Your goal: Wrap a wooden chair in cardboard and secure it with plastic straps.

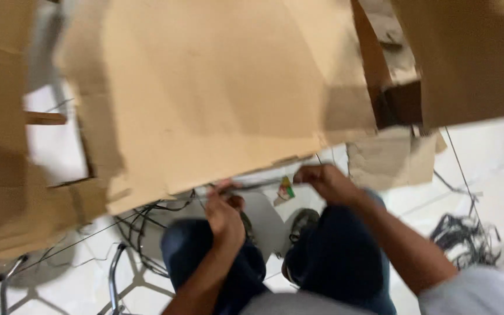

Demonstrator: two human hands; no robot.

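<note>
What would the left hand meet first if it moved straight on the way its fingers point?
Probably the big cardboard sheet. The left hand points up at its lower edge and already seems to touch it there, though blur hides the exact contact.

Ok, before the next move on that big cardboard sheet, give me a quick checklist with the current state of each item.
1. Left hand on the lower edge of the cardboard sheet: ok.
2. Right hand on the same edge: ok.
3. Thin strip between the hands, taut or slack: cannot tell, blurred.
4. Floor around the feet free of clutter: not ok, black cables lie right and more under the sheet.
5. Small coloured tag attached or loose: cannot tell.
</note>
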